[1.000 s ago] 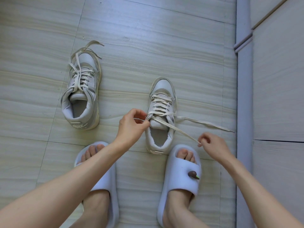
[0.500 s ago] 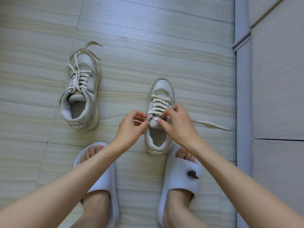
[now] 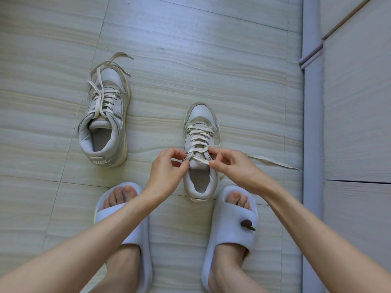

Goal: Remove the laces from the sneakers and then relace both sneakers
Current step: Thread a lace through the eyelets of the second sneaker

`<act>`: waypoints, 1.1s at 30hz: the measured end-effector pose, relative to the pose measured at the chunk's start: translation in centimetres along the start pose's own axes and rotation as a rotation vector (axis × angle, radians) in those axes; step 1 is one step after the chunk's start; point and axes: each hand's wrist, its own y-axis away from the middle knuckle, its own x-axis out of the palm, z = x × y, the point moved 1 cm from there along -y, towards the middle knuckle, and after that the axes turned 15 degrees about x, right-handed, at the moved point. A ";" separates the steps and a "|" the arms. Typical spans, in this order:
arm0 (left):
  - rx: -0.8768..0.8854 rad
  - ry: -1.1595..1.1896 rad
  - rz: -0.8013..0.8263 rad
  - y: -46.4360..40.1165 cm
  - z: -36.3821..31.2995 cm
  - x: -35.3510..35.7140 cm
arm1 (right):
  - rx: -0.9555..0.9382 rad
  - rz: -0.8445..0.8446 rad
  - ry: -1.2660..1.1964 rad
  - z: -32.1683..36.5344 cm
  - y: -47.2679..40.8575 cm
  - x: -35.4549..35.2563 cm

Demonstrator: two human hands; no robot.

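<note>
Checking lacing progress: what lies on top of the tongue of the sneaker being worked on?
Crossed lace rows lie over the near sneaker. The left hand and right hand pinch the lace at the tongue's top edge; the eyelets there are covered by fingers.

In the middle of the frame, the left hand (image 3: pixel 167 172) and the right hand (image 3: pixel 234 168) each pinch the flat cream lace (image 3: pixel 198 158) at the top of a worn white leather sneaker (image 3: pixel 201 123). A second white sneaker (image 3: pixel 105 123) stands on the pale striped tile floor (image 3: pixel 211 60) at the upper left, its laces loose. Two white slide sandals (image 3: pixel 230 235) sit at the bottom.
</note>
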 end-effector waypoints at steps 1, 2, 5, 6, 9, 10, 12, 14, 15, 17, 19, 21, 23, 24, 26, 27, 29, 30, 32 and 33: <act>-0.005 -0.012 -0.010 0.0 0.1 -0.1 | 0.002 0.017 -0.030 -0.1 0.1 0.1; -0.015 -0.017 -0.020 -0.1 0.2 -0.3 | 0.001 0.015 -0.035 -0.3 0.3 0.2; -0.035 -0.042 -0.039 -0.3 0.3 -1.0 | -0.044 -0.007 -0.001 -0.7 0.7 0.2; -0.033 -0.055 -0.046 -0.4 0.3 -1.2 | -0.039 0.006 0.012 -0.8 0.9 0.0; -0.022 -0.081 -0.047 -0.4 0.3 -1.8 | 0.146 0.209 0.127 -1.9 1.2 -1.0; -0.023 -0.085 -0.036 -0.5 0.3 -2.0 | 0.242 0.298 0.203 -2.3 1.3 -1.3; -0.035 -0.077 0.011 -0.5 0.3 -2.4 | 0.321 0.308 0.283 -2.5 0.8 -1.3; -0.050 -0.045 0.062 -0.4 0.2 -2.6 | 0.226 0.082 0.209 -2.1 -0.6 -1.0; -0.052 -0.037 0.076 -0.4 0.1 -2.7 | 0.146 -0.063 0.217 -1.7 -1.4 -0.8; -0.048 -0.046 0.085 -0.3 -0.1 -2.7 | -0.003 -0.234 0.361 -0.8 -2.8 -0.3; -0.043 -0.067 0.098 -0.4 -0.2 -2.8 | -0.084 -0.242 0.463 -0.6 -3.8 0.2; -0.044 -0.078 0.118 -0.4 -0.4 -2.9 | -0.104 -0.219 0.511 -0.6 -4.4 0.5; -0.045 -0.081 0.130 -0.5 -0.4 -2.9 | -0.119 -0.229 0.560 -0.4 -4.7 0.4; -0.047 -0.084 0.133 -0.5 -0.5 -2.8 | -0.119 -0.236 0.585 -0.3 -4.8 0.3; -0.052 -0.085 0.134 -0.6 -0.5 -2.9 | -0.096 -0.217 0.593 -0.2 -4.9 -0.1; -0.053 -0.089 0.138 -0.7 -0.4 -2.9 | -0.073 -0.185 0.552 -0.2 -4.8 -0.3; -0.038 -0.128 0.142 -0.6 -0.3 -2.9 | -0.024 -0.092 0.408 -0.4 -4.1 -0.8; 0.006 -0.186 0.123 -0.5 -0.3 -2.8 | -0.017 -0.047 0.337 -0.5 -3.4 -1.2; 0.172 -0.317 0.046 -0.4 -0.7 -2.8 | -0.043 0.027 0.173 -0.8 -1.9 -2.2; 0.240 -0.329 0.010 -0.4 -1.2 -2.8 | -0.064 0.055 0.069 -0.9 -1.0 -2.8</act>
